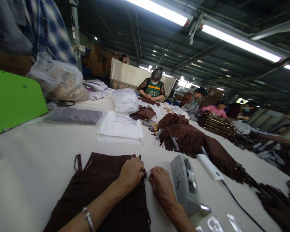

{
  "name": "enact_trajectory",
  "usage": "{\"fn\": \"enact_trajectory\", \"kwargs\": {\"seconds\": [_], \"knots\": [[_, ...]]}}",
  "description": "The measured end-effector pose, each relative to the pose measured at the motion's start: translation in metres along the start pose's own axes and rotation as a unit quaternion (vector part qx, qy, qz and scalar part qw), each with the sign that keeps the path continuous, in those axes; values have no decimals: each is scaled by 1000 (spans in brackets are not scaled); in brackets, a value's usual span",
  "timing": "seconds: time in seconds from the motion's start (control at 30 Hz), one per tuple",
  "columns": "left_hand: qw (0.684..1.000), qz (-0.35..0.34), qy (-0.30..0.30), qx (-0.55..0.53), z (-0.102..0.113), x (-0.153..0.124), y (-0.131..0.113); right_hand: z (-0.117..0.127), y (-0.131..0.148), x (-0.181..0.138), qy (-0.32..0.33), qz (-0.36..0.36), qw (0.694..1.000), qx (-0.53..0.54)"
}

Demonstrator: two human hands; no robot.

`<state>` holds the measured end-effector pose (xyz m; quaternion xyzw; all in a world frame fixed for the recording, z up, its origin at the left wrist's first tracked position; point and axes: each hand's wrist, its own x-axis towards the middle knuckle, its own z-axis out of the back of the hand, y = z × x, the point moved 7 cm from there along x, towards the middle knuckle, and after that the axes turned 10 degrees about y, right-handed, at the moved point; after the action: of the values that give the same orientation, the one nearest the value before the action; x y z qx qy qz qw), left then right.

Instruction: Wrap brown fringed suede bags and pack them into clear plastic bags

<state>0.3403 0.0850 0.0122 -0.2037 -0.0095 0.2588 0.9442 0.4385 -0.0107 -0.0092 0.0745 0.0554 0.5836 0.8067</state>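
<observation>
A dark brown fringed cloth piece (pixel 94 193) lies flat on the white table in front of me, its loose strips at the far edge. My left hand (pixel 132 170), with a silver bangle on the wrist, rests on its upper right corner, fingers closed on the cloth. Just beyond the cloth's right edge is my right hand (pixel 160 183), its fingers curled together. A short dark strand shows between the two hands; what the right fingertips hold is hidden. A grey tape dispenser (pixel 182 180) stands close beside my right hand.
White plastic bags (pixel 120 127) and a bagged grey item (pixel 73 115) lie ahead. A brown fringed pile (pixel 183 135) stretches along the right, near a white power strip (pixel 210 167) with a cord. At left stands a green panel (pixel 16 100). Several people work farther back.
</observation>
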Motion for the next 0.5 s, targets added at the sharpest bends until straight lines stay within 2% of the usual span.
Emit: {"fn": "enact_trajectory", "kwargs": {"seconds": [0.17, 0.3, 0.4, 0.5], "knots": [[999, 31, 31, -11, 11, -21, 25, 8, 15, 0, 31, 7, 999, -19], [997, 59, 50, 6, 10, -29, 39, 12, 52, 0, 76, 36, 996, 32], [997, 57, 54, 26, 12, -32, 39, 14, 90, -4, 104, 112, 984, 97], [997, 59, 39, 38, 27, -43, 44, 22, 110, -14, 148, 197, 948, 204]]}}
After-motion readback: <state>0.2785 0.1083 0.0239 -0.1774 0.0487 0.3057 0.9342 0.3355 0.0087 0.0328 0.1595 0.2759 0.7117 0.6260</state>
